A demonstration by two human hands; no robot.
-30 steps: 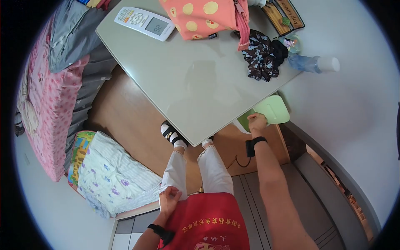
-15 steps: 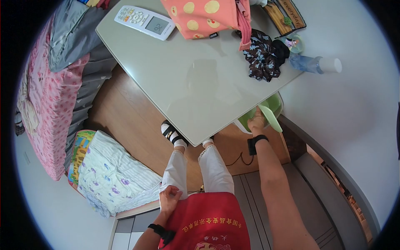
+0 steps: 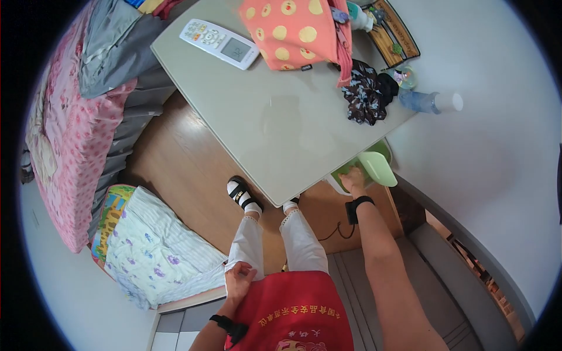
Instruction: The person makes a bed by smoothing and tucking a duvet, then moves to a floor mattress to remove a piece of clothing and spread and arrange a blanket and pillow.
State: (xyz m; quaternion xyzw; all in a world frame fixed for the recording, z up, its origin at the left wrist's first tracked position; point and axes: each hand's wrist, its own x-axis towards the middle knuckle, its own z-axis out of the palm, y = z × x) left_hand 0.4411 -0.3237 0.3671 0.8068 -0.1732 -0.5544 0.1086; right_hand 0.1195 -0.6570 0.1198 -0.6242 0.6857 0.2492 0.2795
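Observation:
My right hand (image 3: 353, 179) reaches down to a small light green bin (image 3: 383, 147) tucked beside and partly beneath the table's edge. Its fingers, a little apart, dip into the opening, and nothing shows between them. Next to them the bin's pale green lid (image 3: 378, 168) stands tilted up on the right. Over my thigh, at the edge of the red apron (image 3: 298, 310), rests my left hand (image 3: 240, 280); its fingers are loosely bent, with no object in them.
The grey table (image 3: 275, 134) carries a white remote control (image 3: 219, 44), a coral pouch (image 3: 293, 35), a patterned scrunchie (image 3: 364, 93), a clear bottle (image 3: 430, 102) and a wooden sign (image 3: 395, 32). A pink bed (image 3: 76, 152) is at left, folded bedding (image 3: 158, 245) below it, a dark cable (image 3: 339, 231) nearer me.
My right hand has shifted slightly left and down, away from the lid. The lid now shows more of its broad face. My left hand stays on the thigh; the view has shifted a little.

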